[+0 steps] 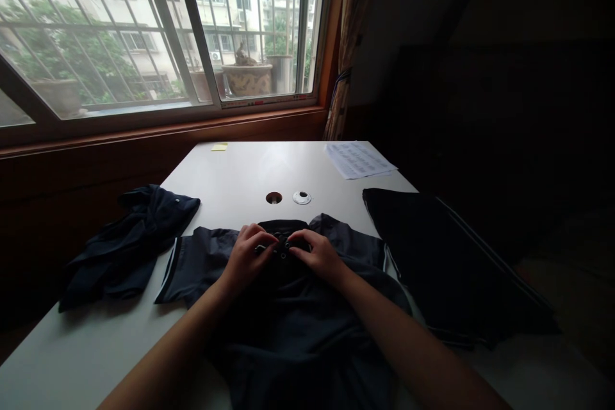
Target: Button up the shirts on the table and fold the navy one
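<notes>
A dark short-sleeved shirt [288,333] lies spread on the white table, its collar toward the window. White-striped trim edges its sleeves. My left hand [247,253] pinches the fabric just below the collar on the left side. From the other side, my right hand [318,256] grips the same front opening with thumb and fingers closed together. Small round ring-like buttons [283,255] show between the fingertips. The dim light and dark cloth hide how the two edges of the opening sit against each other.
Rumpled dark clothing [129,237] lies at the left edge of the table [230,176]. Folded dark trousers or similar cloth [442,269] hang over its right side. Printed sheets [360,159], a yellow note [220,147], a cable hole [273,198] and a round cap [302,197] are farther back.
</notes>
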The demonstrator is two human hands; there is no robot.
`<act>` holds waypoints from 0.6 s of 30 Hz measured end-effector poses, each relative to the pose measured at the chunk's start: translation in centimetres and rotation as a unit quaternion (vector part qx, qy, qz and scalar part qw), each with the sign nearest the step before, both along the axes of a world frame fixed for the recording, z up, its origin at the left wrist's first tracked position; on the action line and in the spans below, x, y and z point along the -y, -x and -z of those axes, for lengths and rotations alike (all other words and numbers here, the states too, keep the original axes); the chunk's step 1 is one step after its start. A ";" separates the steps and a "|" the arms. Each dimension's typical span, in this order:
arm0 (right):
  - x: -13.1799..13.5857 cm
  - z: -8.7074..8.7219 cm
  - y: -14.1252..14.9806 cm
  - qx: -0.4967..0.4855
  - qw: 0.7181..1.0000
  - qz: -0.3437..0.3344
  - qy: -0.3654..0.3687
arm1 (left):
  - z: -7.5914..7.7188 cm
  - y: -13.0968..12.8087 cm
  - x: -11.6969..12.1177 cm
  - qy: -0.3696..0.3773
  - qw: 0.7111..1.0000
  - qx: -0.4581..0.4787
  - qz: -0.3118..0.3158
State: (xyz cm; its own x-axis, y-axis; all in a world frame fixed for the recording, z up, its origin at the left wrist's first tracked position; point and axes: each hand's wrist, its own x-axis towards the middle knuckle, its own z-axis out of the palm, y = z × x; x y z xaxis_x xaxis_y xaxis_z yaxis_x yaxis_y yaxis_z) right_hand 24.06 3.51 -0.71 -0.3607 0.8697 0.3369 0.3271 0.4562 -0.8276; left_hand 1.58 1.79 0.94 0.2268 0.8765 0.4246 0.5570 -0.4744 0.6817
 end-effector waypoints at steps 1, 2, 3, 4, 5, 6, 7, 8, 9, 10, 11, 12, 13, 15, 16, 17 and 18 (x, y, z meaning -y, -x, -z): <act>0.0 0.0 0.0 -0.003 1.000 0.004 0.002 | 0.0 -0.1 0.1 -0.005 1.000 -0.020 0.011; 0.0 0.0 -0.1 -0.007 1.000 0.008 0.005 | 0.0 -0.2 0.2 -0.002 0.999 -0.037 0.022; -0.1 0.0 -0.1 -0.009 1.000 0.013 0.010 | 0.1 -0.4 0.3 0.004 0.998 -0.050 0.031; -0.1 0.0 -0.1 -0.010 1.000 0.016 0.016 | 0.2 -0.6 0.3 0.012 0.997 -0.061 0.038; -0.2 0.0 -0.2 -0.012 0.999 0.018 0.025 | 0.4 -0.8 0.2 0.017 0.997 -0.068 0.040; -0.2 0.0 -0.3 -0.014 0.999 0.018 0.037 | 0.5 -1.0 0.2 0.021 0.996 -0.073 0.039; -0.3 0.1 -0.3 -0.017 0.998 0.015 0.053 | 0.7 -1.2 0.2 0.023 0.996 -0.076 0.037; -0.4 0.2 -0.4 -0.020 0.997 0.011 0.070 | 0.7 -1.3 0.2 0.024 0.996 -0.077 0.034; -0.5 0.3 -0.5 -0.024 0.996 0.003 0.087 | 0.8 -1.4 0.2 0.025 0.996 -0.074 0.031; -0.6 0.4 -0.6 -0.028 0.994 -0.005 0.101 | 0.8 -1.5 0.2 0.026 0.997 -0.071 0.028; -0.6 0.5 -0.7 -0.031 0.993 -0.015 0.113 | 0.9 -1.5 0.2 0.029 0.997 -0.066 0.024; -0.7 0.5 -0.8 -0.034 0.992 -0.025 0.122 | 0.9 -1.5 0.2 0.033 0.997 -0.059 0.022; -0.7 0.5 -0.8 -0.036 0.991 -0.034 0.127 | 0.9 -1.5 0.3 0.038 0.998 -0.049 0.019; -0.8 0.5 -0.9 -0.036 0.990 -0.047 0.130 | 0.9 -1.6 0.4 0.048 0.998 -0.027 0.017; -0.8 0.4 -0.9 -0.034 0.990 -0.050 0.129 | 0.8 -1.7 0.4 0.052 0.998 -0.017 0.018; -0.7 0.4 -0.9 -0.031 0.990 -0.052 0.127 | 0.8 -1.7 0.4 0.056 0.998 -0.008 0.020; -0.7 0.3 -0.8 -0.029 0.991 -0.052 0.122 | 0.8 -1.8 0.5 0.061 0.998 0.000 0.022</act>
State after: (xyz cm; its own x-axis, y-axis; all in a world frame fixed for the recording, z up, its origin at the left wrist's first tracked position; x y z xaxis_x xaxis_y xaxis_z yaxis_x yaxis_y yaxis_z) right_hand 24.86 4.20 -1.01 -0.4396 0.8867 0.1431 0.2374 0.2684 -0.9336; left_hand 3.41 1.31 0.12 0.2652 0.9114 0.3147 0.5375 -0.4107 0.7364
